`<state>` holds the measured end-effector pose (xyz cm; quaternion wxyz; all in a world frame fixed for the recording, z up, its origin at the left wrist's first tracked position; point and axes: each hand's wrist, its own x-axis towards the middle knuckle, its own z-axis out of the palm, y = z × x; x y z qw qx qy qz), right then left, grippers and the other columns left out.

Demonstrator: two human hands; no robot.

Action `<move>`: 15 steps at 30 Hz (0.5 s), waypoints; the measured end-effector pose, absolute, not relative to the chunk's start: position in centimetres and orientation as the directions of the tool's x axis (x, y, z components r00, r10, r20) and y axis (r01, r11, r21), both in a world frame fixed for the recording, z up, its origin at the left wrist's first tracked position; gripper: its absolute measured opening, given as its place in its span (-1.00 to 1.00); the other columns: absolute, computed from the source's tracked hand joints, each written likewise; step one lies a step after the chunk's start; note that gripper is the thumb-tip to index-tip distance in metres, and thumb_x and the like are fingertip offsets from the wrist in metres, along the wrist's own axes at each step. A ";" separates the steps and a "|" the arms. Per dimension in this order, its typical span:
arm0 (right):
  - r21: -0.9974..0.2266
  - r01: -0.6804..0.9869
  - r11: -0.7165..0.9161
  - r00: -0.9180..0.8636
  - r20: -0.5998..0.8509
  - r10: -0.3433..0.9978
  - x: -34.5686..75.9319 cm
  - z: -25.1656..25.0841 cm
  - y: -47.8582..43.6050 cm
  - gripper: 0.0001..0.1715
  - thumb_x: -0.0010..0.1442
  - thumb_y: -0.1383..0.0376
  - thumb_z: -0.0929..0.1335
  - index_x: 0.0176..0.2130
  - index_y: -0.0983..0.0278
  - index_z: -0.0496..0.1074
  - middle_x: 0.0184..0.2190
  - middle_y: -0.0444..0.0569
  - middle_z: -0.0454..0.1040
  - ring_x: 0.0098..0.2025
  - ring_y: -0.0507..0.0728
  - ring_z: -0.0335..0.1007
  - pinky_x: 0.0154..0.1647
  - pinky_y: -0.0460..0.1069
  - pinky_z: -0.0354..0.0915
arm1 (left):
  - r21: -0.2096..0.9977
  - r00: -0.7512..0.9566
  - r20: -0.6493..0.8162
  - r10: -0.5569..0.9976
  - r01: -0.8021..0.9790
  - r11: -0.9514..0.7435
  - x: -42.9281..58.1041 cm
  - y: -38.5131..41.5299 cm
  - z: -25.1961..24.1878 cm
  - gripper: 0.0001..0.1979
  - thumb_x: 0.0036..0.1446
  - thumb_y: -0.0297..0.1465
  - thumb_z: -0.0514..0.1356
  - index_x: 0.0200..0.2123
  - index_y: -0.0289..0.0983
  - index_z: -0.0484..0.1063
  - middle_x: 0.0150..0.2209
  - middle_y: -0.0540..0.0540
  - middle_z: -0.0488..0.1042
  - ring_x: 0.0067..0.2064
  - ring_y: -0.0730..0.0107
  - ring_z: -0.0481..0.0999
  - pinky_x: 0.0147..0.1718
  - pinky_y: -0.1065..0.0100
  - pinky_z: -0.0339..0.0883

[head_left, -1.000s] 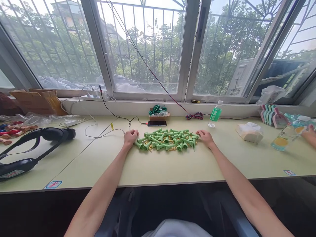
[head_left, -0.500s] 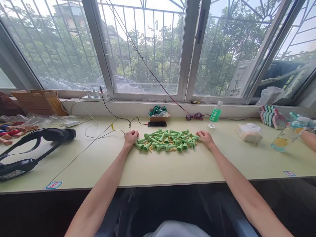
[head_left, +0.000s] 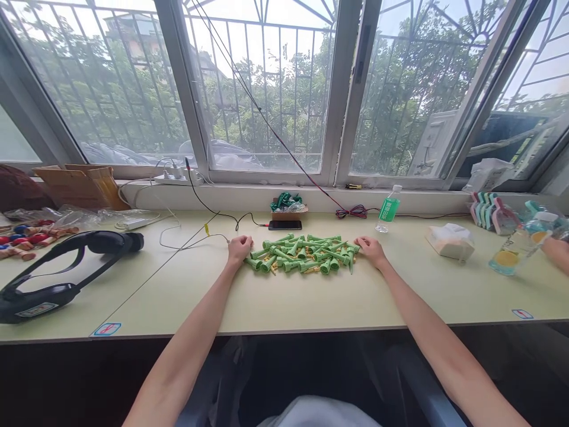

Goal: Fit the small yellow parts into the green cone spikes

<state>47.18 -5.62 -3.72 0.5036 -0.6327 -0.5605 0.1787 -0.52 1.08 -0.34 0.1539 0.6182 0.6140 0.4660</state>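
Note:
A loose pile of green plastic pieces [head_left: 306, 252], each with a flared, hollow end and a narrow stem, lies on the pale table [head_left: 302, 308]. Small yellow pegs [head_left: 313, 270] show among and under them; many are partly hidden. My left hand [head_left: 240, 248] rests curled on the tabletop at the pile's left edge, and no object shows in its fingers. At the opposite edge, my right hand [head_left: 371, 249] lies with its fingers bent in towards the pile, close to the outermost green pieces. Nothing visible is held in it.
Behind the pile are a black phone [head_left: 285, 225] and a small box [head_left: 288, 213]. A bottle [head_left: 388, 209], a tissue pack [head_left: 450, 241] and a tilted-looking drink bottle [head_left: 507, 258] stand right. Left are a black headset [head_left: 53, 290] and cables. Another person's hand [head_left: 555, 252] shows far right.
The whole view has shifted slightly, so the scene sits a little further right and lower. Both hands keep their places beside the pile, and the pieces lie as before.

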 end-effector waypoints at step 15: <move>-0.867 0.484 0.118 0.361 0.321 0.875 46.7 -3.3 -5.1 -0.70 0.10 0.16 0.27 -0.35 0.28 0.51 -0.30 0.00 0.61 -0.19 0.13 0.54 -0.05 -0.02 0.36 | 0.766 -0.185 0.378 0.907 0.614 -0.193 -0.4 1.6 -0.1 -0.72 0.04 -0.25 0.10 -0.55 -0.25 0.50 -0.45 -0.09 0.58 -0.34 0.26 0.53 -0.23 0.32 0.35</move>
